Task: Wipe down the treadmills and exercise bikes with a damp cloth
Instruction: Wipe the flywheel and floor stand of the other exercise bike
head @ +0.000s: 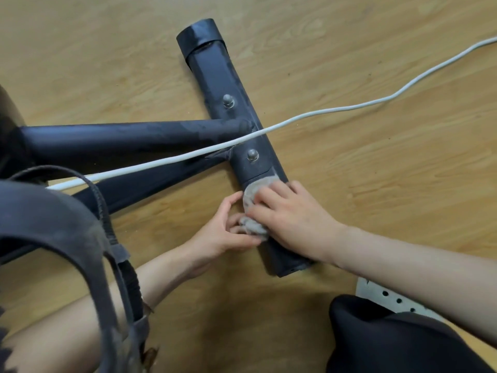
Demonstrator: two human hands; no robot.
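The grey cloth [255, 211] is lying over the near stretch of the bike's black stabiliser bar [215, 74], just below the lower of two bolts [252, 155]. The right hand [295, 216] is pressing it down, fingers laid flat and close together, fingertips reaching toward the bar's left edge. The left hand [223, 227] is sitting against that left edge, its thumb and curled fingers pinching the bunched lower end of the cloth.

The bar is lying slantwise on the wood floor [376, 184], which is showing bare along the bar's whole right side and beyond its far end cap [200, 30]. The near end is stopping close to a white power strip [376, 294], with a dark-clothed knee [390, 340] just beside it. On the left, two frame tubes [121, 138] are meeting the bar around the bolts, narrowing the floor there. A white cable [322, 111] is crossing over the bar between the bolts and running off toward the upper right. A pedal [53, 224] with its strap [107, 224] is filling the lower left, overlapping the left forearm.
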